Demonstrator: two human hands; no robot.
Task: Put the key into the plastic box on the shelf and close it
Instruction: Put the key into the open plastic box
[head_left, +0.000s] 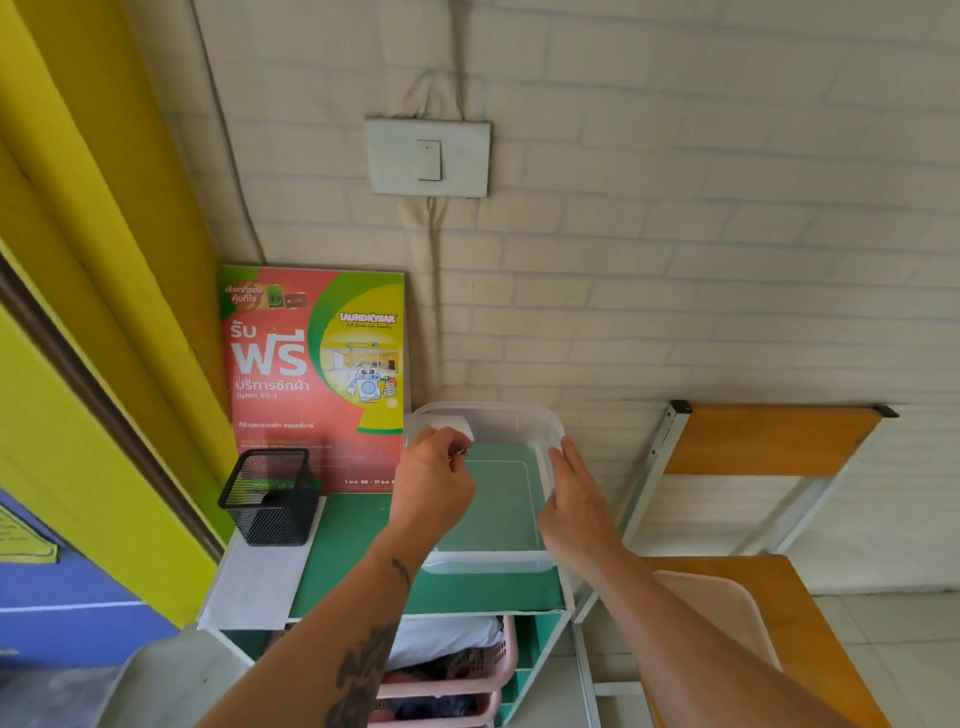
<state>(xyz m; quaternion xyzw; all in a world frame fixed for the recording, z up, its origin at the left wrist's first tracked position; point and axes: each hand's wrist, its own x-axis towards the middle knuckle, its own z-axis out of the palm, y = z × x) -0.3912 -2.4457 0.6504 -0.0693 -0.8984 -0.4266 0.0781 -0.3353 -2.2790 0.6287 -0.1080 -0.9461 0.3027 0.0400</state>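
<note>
A clear plastic box (514, 421) stands open on the green top of a white shelf unit (358, 540), against the brick wall. My left hand (434, 475) hovers over the box's left side, its fingertips pinched on a small metal key (461, 451) that barely shows. My right hand (574, 499) rests on the box's right rim, fingers stretched along it. A pale lid-like piece (457, 423) lies at the box's back left corner; I cannot tell whether it is inside or behind.
A black mesh pen holder (270, 499) stands at the shelf's left, in front of a red laundry poster (317, 374). Pink baskets (467, 670) fill the shelves below. A wooden chair (769, 441) with a pink tray (722, 608) is at the right. Yellow door frame on the left.
</note>
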